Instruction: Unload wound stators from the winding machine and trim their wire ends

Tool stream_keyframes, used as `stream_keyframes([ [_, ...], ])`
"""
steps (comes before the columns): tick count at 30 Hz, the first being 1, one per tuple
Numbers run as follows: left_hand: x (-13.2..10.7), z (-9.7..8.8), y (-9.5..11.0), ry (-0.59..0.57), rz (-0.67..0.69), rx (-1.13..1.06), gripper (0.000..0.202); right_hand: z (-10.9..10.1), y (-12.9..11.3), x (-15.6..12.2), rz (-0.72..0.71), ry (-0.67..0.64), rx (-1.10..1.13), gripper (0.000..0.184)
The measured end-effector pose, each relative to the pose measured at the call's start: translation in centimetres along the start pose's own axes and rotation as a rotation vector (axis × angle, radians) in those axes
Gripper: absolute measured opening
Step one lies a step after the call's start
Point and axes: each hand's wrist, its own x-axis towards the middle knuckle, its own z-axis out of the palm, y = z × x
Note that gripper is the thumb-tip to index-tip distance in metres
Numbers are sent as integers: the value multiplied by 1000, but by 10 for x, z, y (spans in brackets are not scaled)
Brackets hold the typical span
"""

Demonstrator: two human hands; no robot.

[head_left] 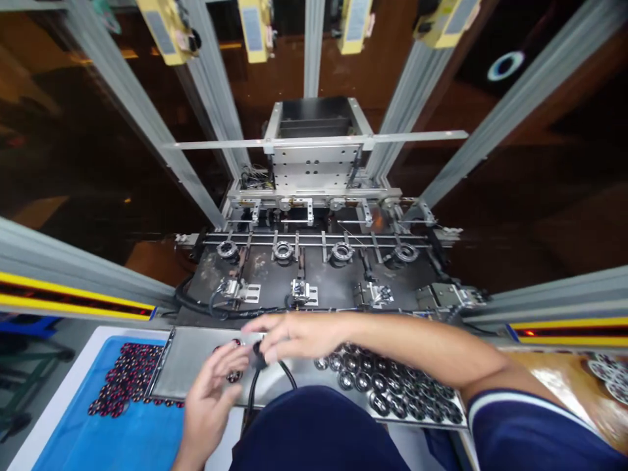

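My left hand is over the left part of a metal tray, thumb apart from the loosely bent fingers. Right beside it are a few small round parts with dark, reddish faces, partly hidden by its fingers. My right hand reaches across from the right, its fingers stretched out to the left and a little blurred. Under its fingertips stands a small black fixture with black cables; whether the fingers touch it I cannot tell. Many shiny metal rings lie on the tray's right part, below my right forearm.
A blue tray at the left holds many red-and-black round parts. Ahead is a machine bed with several ring-shaped holders and clamps. Yellow light-curtain bars flank both sides. More metal rings lie at the far right.
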Motion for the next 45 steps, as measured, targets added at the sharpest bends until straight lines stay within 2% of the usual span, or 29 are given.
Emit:
stream_keyframes([
  [3, 16, -17, -39, 403, 103, 274, 51, -54, 26, 10, 187, 151, -389, 25],
  [4, 19, -22, -54, 498, 108, 324, 53, -72, 39, 13, 249, 204, -444, 25],
  [6, 19, -31, -82, 619, 84, 368, 54, -103, 67, 20, 347, 272, -517, 20],
  [8, 13, -38, -105, 674, 46, 363, 55, -122, 93, 25, 406, 291, -576, 14],
  [10, 5, -41, -121, 693, 25, 348, 55, -132, 113, 29, 436, 279, -619, 22],
  [14, -2, -42, -136, 681, 14, 329, 54, -137, 129, 32, 464, 227, -666, 28],
  [22, 0, -42, -144, 680, 9, 347, 54, -134, 137, 35, 526, 154, -701, 28],
  [31, 0, -41, -140, 672, 3, 371, 54, -123, 142, 48, 662, 157, -757, 28],
  [37, 4, -37, -136, 671, -11, 378, 55, -118, 143, 50, 671, 177, -814, 26],
  [41, 2, -41, -122, 680, -3, 398, 60, -116, 131, 38, 626, 211, -900, 27],
  [45, -15, -54, -89, 737, 20, 503, 63, -111, 115, 15, 540, 141, -968, 40],
])
